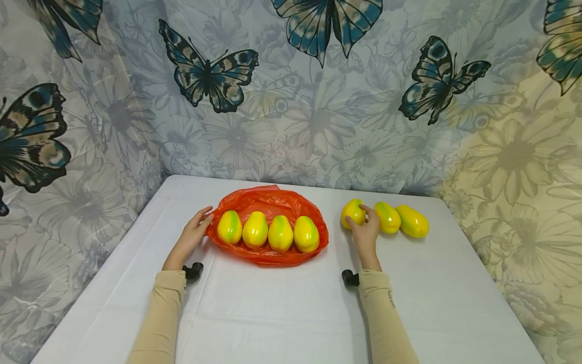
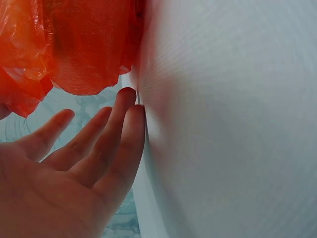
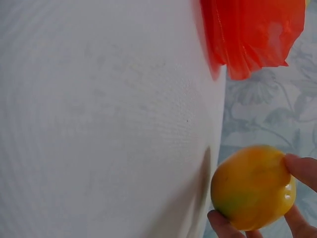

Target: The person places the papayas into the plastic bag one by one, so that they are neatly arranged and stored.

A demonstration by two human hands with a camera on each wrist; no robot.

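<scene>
A red plastic bag (image 1: 273,260) lies with its mouth spread, and several yellow-green mangoes (image 1: 280,234) sit in a row in it. My left hand (image 1: 193,236) is at the bag's left edge. In the left wrist view its fingers (image 2: 106,141) are extended and spread below the red plastic, and the thumb is mostly out of frame. To the right of the bag, my right hand (image 1: 365,236) holds a mango (image 1: 351,212) between thumb and fingers. The right wrist view shows this mango (image 3: 252,188) gripped from its sides.
Just right of the held mango, two more mangoes, a rounder one (image 1: 387,217) and a longer one (image 1: 412,221), lie side by side. Everything rests on a white-covered table (image 1: 273,313). Behind its back edge stands a butterfly-patterned wall covering (image 1: 313,121).
</scene>
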